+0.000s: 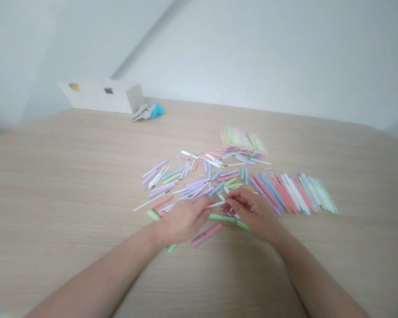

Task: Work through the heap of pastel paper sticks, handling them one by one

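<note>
My left hand (187, 217) is closed around a thin white stick (218, 204) that points to the right. Its tip meets the fingertips of my right hand (250, 210), which are pinched together; a small white piece shows among them. Under and behind both hands lie loose coloured pen parts (192, 189) in purple, green, blue, red and white. A pink barrel (207, 235) rests on the table just below my hands. Right of my right hand, a row of pens (295, 193) lies side by side.
Behind the loose parts are stacked green and pink packs (237, 140). A white box (101, 97) stands at the back left of the wooden table (69, 176), with a crumpled grey and blue item (149, 111) beside it. A pale wall rises behind.
</note>
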The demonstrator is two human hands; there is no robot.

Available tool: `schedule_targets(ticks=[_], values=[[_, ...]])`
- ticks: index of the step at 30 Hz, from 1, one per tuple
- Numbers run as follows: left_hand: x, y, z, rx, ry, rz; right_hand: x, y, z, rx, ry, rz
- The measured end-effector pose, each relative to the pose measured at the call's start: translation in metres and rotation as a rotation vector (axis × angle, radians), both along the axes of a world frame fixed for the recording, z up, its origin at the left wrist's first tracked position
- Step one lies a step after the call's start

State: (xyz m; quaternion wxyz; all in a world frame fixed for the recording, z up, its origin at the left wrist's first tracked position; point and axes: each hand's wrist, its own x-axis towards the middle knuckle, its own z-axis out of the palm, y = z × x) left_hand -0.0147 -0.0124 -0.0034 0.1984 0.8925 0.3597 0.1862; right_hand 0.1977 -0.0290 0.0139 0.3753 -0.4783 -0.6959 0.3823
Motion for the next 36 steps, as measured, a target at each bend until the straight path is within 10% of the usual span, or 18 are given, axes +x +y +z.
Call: schedule_targets(ticks=[11, 16, 36], values=[[0.002, -0.003, 0.002, -0.007, -0.075, 0.027, 0.003, 0.009, -0.005, -0.048, 0.303, -0.124], [0.003, -0.007, 0.001, 0.089, -0.164, -0.012, -0.011, 0.034, -0.009, 0.047, -0.033, -0.199], [0.009, -0.018, -0.003, 0.273, -0.454, -0.136, -0.118, 0.092, -0.020, 0.491, -0.496, 0.604]])
